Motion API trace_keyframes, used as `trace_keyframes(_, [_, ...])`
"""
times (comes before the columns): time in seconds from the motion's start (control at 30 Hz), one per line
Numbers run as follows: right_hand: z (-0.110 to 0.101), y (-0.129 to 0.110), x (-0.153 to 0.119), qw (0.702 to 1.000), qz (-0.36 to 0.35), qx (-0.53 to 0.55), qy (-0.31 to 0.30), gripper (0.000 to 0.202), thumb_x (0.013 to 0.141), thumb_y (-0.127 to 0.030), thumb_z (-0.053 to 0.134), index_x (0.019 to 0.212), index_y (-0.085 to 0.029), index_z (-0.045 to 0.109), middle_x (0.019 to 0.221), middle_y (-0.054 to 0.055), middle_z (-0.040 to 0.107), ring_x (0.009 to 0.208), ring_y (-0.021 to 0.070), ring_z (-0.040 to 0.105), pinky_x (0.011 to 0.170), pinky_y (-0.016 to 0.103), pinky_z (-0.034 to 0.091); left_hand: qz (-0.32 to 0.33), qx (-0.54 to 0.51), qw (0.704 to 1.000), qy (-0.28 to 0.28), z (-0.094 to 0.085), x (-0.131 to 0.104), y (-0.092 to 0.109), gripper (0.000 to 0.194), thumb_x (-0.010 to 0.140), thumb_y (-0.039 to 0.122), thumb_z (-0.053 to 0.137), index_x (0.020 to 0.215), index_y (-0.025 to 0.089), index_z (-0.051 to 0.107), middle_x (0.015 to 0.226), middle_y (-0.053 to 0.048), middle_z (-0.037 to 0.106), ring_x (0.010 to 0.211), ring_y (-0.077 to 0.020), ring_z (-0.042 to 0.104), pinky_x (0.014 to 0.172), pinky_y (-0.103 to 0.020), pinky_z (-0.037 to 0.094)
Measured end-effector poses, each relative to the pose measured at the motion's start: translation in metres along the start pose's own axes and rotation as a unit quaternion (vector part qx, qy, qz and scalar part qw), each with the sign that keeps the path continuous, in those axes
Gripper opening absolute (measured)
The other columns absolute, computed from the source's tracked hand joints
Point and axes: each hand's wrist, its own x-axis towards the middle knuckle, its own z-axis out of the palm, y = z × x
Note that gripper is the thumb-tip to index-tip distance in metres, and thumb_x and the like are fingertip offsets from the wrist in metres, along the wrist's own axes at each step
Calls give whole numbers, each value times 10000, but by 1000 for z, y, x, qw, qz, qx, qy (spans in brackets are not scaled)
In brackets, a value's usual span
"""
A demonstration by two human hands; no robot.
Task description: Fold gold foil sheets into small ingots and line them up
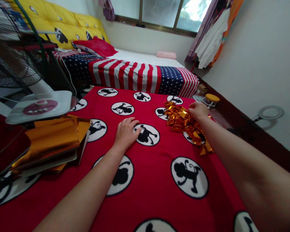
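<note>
Palm down, my left hand rests on the red cloth printed with black monkeys in white circles. Its fingers are loosely spread, with nothing in them. My right hand is at the right side of a pile of folded shiny gold foil papers, its fingers curled together. Whatever those fingers hold, if anything, is hidden from view. To the left lies a stack of flat gold foil sheets, apart from both hands.
A fan with a white base stands at the left. Beyond the cloth is a bed with a stars-and-stripes cover. At the right are a yellow-lidded jar and a ring-shaped light near the wall.
</note>
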Motion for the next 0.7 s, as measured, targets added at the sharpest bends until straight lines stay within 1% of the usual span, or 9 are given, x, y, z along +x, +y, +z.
trace_keyframes(0.13, [3, -1, 9, 995, 33, 14, -94, 250, 766, -331, 699, 973, -215, 777, 1039, 115, 735, 919, 266, 653, 764, 360, 470, 1, -3, 1000, 0, -1, 0, 0, 297, 865, 365, 564, 1123, 268, 674, 1295, -46, 611, 1211, -252, 519, 1023, -412, 409])
trace_keyframes(0.2, [5, -1, 13, 993, 49, 10, -110, 241, 774, -358, 709, 957, -220, 780, 1030, 116, 734, 924, 260, 648, 781, 371, 458, -1, -5, 1000, -2, -1, 0, 0, 293, 864, 367, 567, 1118, 270, 677, 1289, -47, 614, 1208, -251, 521, 1022, -409, 411])
trace_keyframes(0.3, [10, 1, 18, 994, 54, -3, -95, 235, 768, -388, 724, 937, -238, 785, 1038, 111, 730, 938, 262, 639, 787, 380, 449, -2, -8, 1000, -5, -1, 1, 0, 288, 866, 370, 566, 1114, 274, 679, 1288, -47, 614, 1212, -252, 518, 1027, -408, 408])
trace_keyframes(0.4, [15, 4, 24, 997, 42, -21, -56, 230, 761, -387, 727, 941, -256, 786, 1019, 100, 737, 929, 278, 640, 784, 392, 451, -4, -8, 1000, -5, 0, 1, 0, 290, 866, 368, 566, 1119, 278, 676, 1294, -46, 610, 1217, -254, 515, 1034, -413, 404])
trace_keyframes(0.5, [20, 6, 30, 999, 29, -36, -14, 230, 804, -341, 680, 994, -255, 777, 1024, 104, 738, 931, 290, 645, 788, 400, 446, -7, -10, 1000, -3, 0, 1, -1, 288, 863, 372, 572, 1116, 283, 676, 1292, -39, 611, 1210, -253, 521, 1033, -415, 407])
trace_keyframes(0.57, [22, 7, 31, 999, 24, -42, 0, 240, 843, -301, 633, 1034, -251, 768, 1053, 115, 730, 945, 294, 648, 790, 399, 445, -6, -11, 1000, -1, 1, 1, -1, 286, 863, 373, 574, 1114, 282, 677, 1289, -34, 613, 1207, -250, 524, 1030, -414, 409])
trace_keyframes(0.7, [22, 9, 27, 999, 11, -43, 23, 316, 829, -269, 645, 1129, -224, 733, 1134, 141, 699, 1000, 314, 638, 813, 407, 443, -5, -10, 1000, -4, 0, 1, -1, 282, 865, 373, 574, 1108, 277, 678, 1284, -38, 617, 1211, -249, 521, 1029, -412, 408])
